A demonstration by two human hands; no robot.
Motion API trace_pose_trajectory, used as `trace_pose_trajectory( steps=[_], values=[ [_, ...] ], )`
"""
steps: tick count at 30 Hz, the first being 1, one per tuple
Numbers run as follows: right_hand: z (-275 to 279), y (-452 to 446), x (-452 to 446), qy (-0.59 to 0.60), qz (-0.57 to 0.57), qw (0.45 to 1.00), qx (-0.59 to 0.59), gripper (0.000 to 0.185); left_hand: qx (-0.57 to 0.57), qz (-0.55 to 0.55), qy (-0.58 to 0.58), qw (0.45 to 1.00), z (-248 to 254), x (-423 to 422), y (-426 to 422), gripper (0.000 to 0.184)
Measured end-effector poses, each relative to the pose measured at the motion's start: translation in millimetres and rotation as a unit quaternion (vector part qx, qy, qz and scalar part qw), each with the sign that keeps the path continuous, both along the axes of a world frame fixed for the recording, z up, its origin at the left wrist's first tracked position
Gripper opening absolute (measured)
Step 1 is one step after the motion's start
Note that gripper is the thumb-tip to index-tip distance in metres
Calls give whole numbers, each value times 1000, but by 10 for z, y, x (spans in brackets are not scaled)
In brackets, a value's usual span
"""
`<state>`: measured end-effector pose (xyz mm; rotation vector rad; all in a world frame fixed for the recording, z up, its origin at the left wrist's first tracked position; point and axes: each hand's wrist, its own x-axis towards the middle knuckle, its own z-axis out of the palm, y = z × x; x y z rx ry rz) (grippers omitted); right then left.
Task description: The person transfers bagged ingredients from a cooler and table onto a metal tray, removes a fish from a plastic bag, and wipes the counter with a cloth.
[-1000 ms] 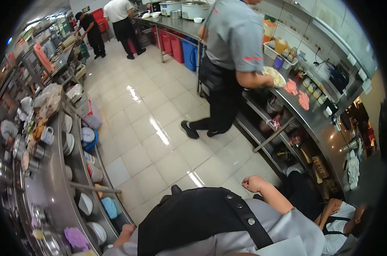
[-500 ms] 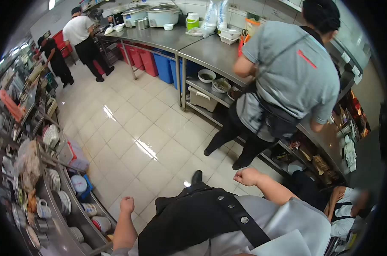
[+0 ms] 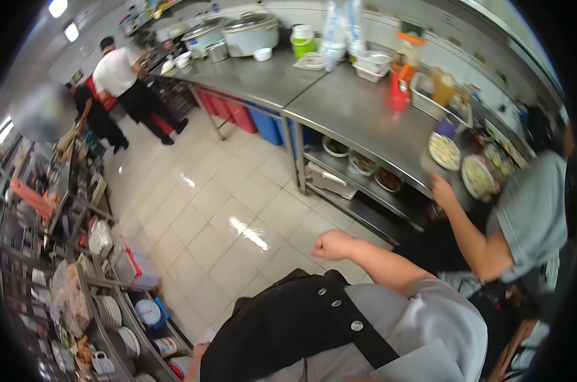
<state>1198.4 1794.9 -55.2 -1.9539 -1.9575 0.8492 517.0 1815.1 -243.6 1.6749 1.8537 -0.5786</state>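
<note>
While in a loose fist, the right hand (image 3: 334, 245) apart from the steel counter (image 3: 345, 114) beyond it.

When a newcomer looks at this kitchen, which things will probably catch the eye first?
Probably the wearer's curled right hand, near the centre, over the pale tiled floor. Next come two heaps of pale food on the steel counter at right, near a co-worker's hand. Farther left, red bins stand below the next counter.
</note>
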Motion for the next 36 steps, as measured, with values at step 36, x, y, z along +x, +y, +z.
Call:
trace_pose_trajectory(
  steps=[36],
  values=[
    [3792, 5158, 6862, -378, -433, 718, 393, 31, 59, 291, -98, 950, 435, 3762, 3999, 37]
  ],
)
